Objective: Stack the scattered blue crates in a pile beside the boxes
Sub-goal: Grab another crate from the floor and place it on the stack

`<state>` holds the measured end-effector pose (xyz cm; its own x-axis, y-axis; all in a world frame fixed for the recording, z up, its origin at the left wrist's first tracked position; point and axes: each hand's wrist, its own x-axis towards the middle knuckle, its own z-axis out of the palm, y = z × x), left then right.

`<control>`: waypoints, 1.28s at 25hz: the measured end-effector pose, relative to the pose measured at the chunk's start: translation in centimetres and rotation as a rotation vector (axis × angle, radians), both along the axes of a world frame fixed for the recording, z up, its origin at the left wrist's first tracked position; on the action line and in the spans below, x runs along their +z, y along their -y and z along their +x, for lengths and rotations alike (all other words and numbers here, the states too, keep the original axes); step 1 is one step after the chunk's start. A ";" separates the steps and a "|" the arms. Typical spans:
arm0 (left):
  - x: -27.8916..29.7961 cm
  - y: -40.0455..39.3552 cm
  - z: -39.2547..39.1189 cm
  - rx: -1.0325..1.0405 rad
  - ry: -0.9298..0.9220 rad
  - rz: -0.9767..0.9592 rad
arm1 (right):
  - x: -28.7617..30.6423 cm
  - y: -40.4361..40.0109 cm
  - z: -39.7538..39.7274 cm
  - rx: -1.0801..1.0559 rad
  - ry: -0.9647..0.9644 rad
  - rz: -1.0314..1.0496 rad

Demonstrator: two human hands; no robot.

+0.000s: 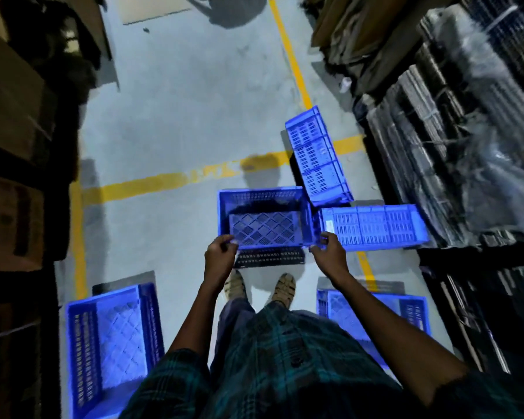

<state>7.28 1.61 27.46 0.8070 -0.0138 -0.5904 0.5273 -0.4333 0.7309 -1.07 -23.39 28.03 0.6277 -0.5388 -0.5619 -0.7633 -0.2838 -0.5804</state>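
Far left, brown cardboard boxes (9, 116) stand stacked along the aisle wall, and just beside them a blue crate (112, 352) sits upright on the grey floor (170, 101), its lattice base bare, nothing inside. Centre now: the left hand (220, 255) curls its fingers over the near rim of the held crate (265, 219), open side up, slotted plastic walls, diamond-grid bottom, nothing in it, and it hangs above the floor in front of two sandalled feet. The right hand (328, 255) pinches the same rim at its right corner, fingers wrapped tight. Just beside that corner a tipped crate (372, 226) lies on its side, and behind it a tilted crate (316, 155) leans across the yellow line (152, 184). Lower right, another crate (375, 316) rests on the floor, partly hidden by the arm. Far right, dark plastic-wrapped bundles (454, 140) fill the racks.
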 end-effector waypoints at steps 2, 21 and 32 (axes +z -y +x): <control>-0.1 2.0 1.8 -0.080 0.006 -0.003 | -0.3 1.8 0.7 -0.068 -0.003 -0.010; -12.8 42.2 15.0 -0.625 -0.040 0.087 | -14.0 28.5 5.9 -0.658 0.019 0.325; -35.3 57.1 17.3 -0.402 -0.146 0.375 | -33.4 36.9 9.6 -0.777 0.056 0.311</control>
<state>24.58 -55.45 -7.83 0.6917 -0.0705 -0.7188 0.3514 -0.8366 0.4202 8.52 -60.29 -5.37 0.1737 -0.6553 -0.7351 -0.6432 0.4898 -0.5886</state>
